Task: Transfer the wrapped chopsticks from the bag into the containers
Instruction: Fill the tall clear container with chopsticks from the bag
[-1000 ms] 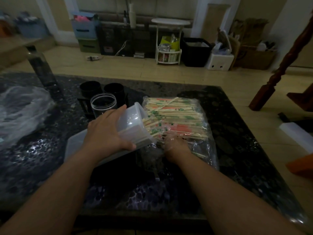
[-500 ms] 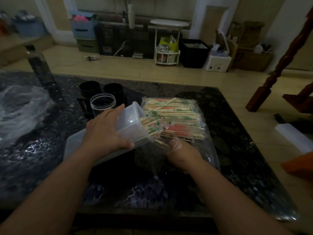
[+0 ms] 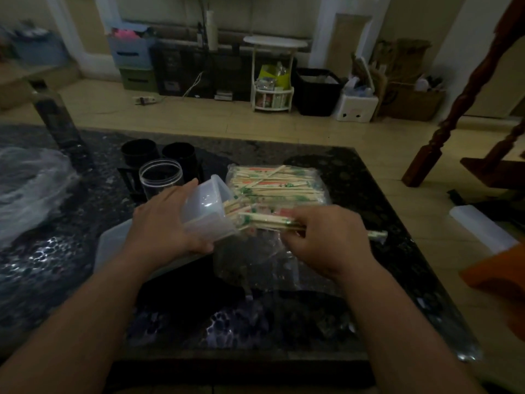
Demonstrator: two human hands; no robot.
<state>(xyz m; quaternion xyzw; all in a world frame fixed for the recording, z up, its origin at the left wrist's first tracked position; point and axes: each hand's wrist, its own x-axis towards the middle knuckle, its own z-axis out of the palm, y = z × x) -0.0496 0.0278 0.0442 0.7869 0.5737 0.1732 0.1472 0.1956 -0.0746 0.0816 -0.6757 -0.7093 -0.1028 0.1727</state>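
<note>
A clear plastic bag (image 3: 255, 260) lies on the dark table, full of wrapped chopsticks (image 3: 275, 183) at its far end. My left hand (image 3: 167, 223) grips a translucent white container (image 3: 207, 206) tipped on its side, mouth facing right, with several chopsticks sticking out of it. My right hand (image 3: 326, 237) holds a bundle of wrapped chopsticks (image 3: 267, 220) level, outside the bag, its left ends at the container's mouth.
A clear round jar (image 3: 160, 177) and two black cups (image 3: 140, 152) stand behind the container. A white lid (image 3: 110, 245) lies under my left hand. Crumpled plastic (image 3: 28, 189) sits at the left. The table's right edge (image 3: 403, 231) is close to my right hand.
My right hand has come out of the bag with a bundle of chopsticks and lifted it to the container's mouth. The left hand keeps the container tilted in place.
</note>
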